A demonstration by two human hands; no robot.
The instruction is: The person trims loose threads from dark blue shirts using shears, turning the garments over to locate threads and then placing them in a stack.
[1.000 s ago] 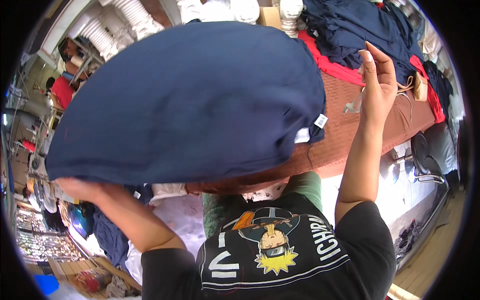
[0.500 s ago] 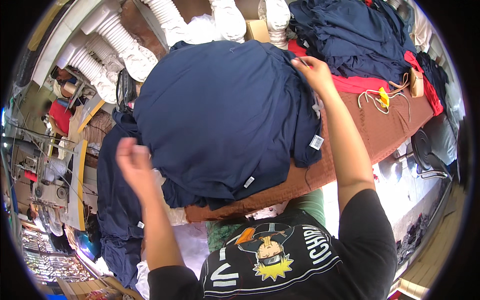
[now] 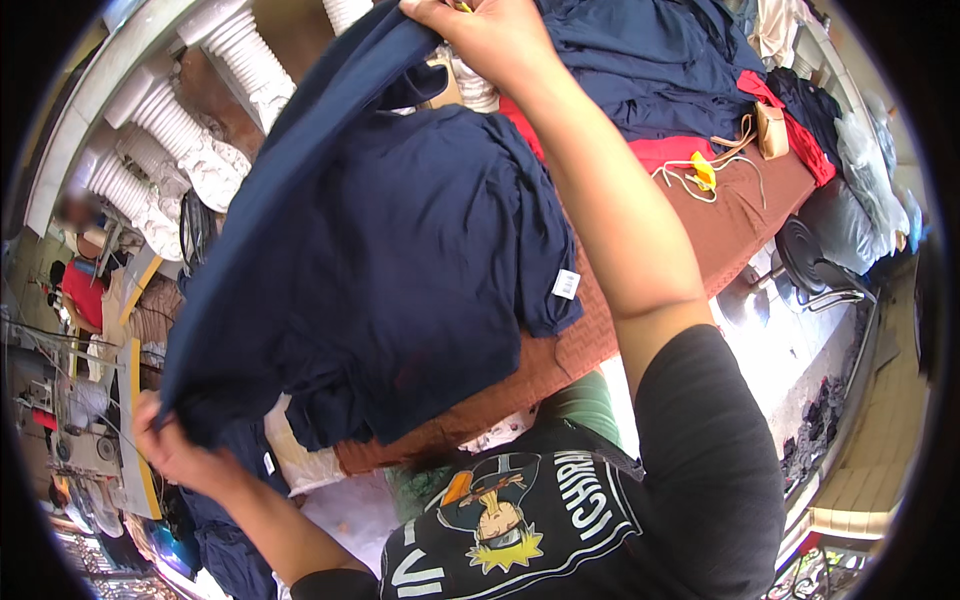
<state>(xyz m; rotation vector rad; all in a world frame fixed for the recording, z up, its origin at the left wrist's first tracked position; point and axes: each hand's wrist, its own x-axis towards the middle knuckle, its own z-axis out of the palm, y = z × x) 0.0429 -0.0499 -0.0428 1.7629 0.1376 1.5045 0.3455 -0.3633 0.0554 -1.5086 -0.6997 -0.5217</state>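
Observation:
A navy cloth garment (image 3: pixel 285 170) is stretched up and to the left between my two hands, its edge running diagonally. My right hand (image 3: pixel 500 40) is closed on its far upper end. A small yellowish thing (image 3: pixel 463 7) shows among those fingers, too little of it to name. My left hand (image 3: pixel 185 455), slightly blurred, pinches the garment's near left end. Beneath it lies a heap of navy garments (image 3: pixel 460 220) on the brown cloth-covered table (image 3: pixel 620 315). A white label (image 3: pixel 566 284) shows at the heap's right side.
Another navy cloth pile (image 3: pixel 650 80) lies at the far right over red fabric (image 3: pixel 670 153). Near it are a yellow item with cords (image 3: pixel 703 172) and a tan pouch (image 3: pixel 771 132). White ribbed tubes (image 3: pixel 185 120) stand at far left; a person in red (image 3: pixel 82 290) sits beyond.
Both hands have taken hold of the top garment and lifted it off the heap. My right hand moved up and left, my left hand down and left. The view shifted slightly.

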